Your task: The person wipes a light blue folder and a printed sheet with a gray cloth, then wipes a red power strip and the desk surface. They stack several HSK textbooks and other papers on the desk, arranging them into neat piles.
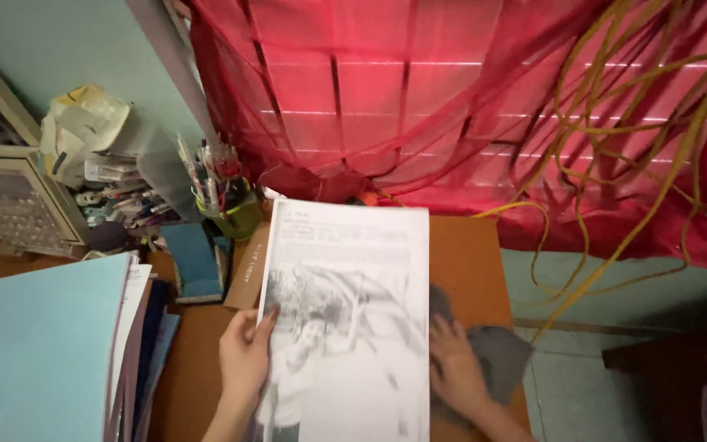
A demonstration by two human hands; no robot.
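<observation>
The left hand [245, 360] has its fingers clamped on the left edge of a large printed sheet with a black-and-white photograph [345, 311], lifted off the brown wooden desk [464, 254]. The right hand [454, 368] lies flat, fingers together, pressing a grey cloth [497, 356] onto the desk beside the sheet's right edge. Judged status: wiping under way, the area beneath the sheet remaining.

A single head-worn camera looks steeply down from close above the desk [468, 254], facing a red curtain [452, 106] beyond the fingers [265, 323]; both hands sit low in frame.
</observation>
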